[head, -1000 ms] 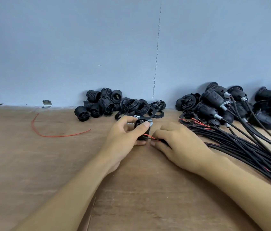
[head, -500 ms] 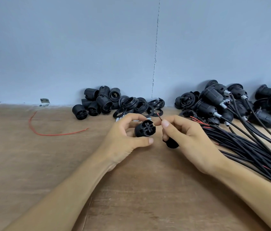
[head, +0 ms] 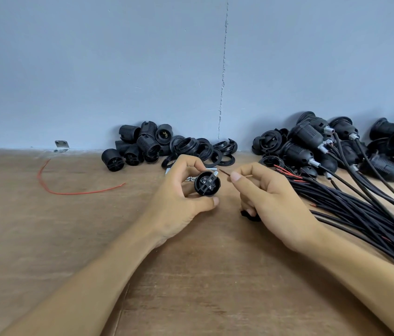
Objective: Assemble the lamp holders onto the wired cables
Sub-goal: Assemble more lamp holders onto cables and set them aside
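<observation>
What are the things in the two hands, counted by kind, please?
Lamp holder body: 1, held by the left hand.
Wire end: 1, pinched by the right hand.
Small black part: 1, partly hidden under the right hand.
Total: 3.

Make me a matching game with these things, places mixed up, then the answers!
Things:
1. black round plastic lamp holder
2. loose thin red wire
3. bundle of long black cables
4. thin brown wire tip
Places:
A. alone, left on the wooden table
B. pinched by the right hand
C. gripped in the left hand
D. spread at the right
Pairs: 1-C, 2-A, 3-D, 4-B
</observation>
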Available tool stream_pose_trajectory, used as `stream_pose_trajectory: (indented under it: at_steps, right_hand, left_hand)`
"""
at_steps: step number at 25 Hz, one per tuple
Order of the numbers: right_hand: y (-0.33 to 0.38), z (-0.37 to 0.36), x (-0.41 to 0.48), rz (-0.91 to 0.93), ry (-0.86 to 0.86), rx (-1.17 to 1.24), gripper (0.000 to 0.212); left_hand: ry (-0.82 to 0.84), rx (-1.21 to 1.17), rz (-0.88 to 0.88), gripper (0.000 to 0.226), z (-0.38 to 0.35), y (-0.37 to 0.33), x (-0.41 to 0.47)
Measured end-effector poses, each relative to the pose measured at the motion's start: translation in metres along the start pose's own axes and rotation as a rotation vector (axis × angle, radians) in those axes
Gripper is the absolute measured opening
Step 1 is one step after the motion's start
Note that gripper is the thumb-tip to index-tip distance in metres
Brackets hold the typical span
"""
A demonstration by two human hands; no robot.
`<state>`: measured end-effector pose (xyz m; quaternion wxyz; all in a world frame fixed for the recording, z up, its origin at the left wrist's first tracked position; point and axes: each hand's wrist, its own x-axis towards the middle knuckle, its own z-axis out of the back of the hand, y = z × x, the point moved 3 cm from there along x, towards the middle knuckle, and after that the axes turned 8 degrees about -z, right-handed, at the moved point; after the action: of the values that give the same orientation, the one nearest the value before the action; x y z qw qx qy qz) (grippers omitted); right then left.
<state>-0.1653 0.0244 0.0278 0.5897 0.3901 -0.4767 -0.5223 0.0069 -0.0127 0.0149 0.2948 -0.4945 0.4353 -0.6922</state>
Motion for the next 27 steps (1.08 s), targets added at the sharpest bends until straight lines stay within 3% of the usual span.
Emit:
stream_pose_trajectory:
  at_steps: [9, 14, 21, 27]
  right_hand:
    - [-0.003, 0.000, 0.003, 0.030, 0.013, 0.043, 0.013]
    - [0.000, 0.004, 0.002, 0.038, 0.008, 0.122, 0.008]
    - [0.007, 0.004, -0.002, 0.081, 0.048, 0.113, 0.020]
    - [0.006, 0.005, -0.001, 0.066, 0.052, 0.102, 0.013]
  left_hand:
    - [-0.100, 0.204, -0.160, 0.046, -0.005, -0.007, -0.002]
    - [-0.124, 0.212, -0.216, 0.047, -0.008, -0.012, -0.003]
    - [-0.127, 0.179, -0.242, 0.045, -0.009, -0.012, -0.004]
    - [-0.155, 0.216, -0.249, 0.046, -0.007, -0.009, -0.003]
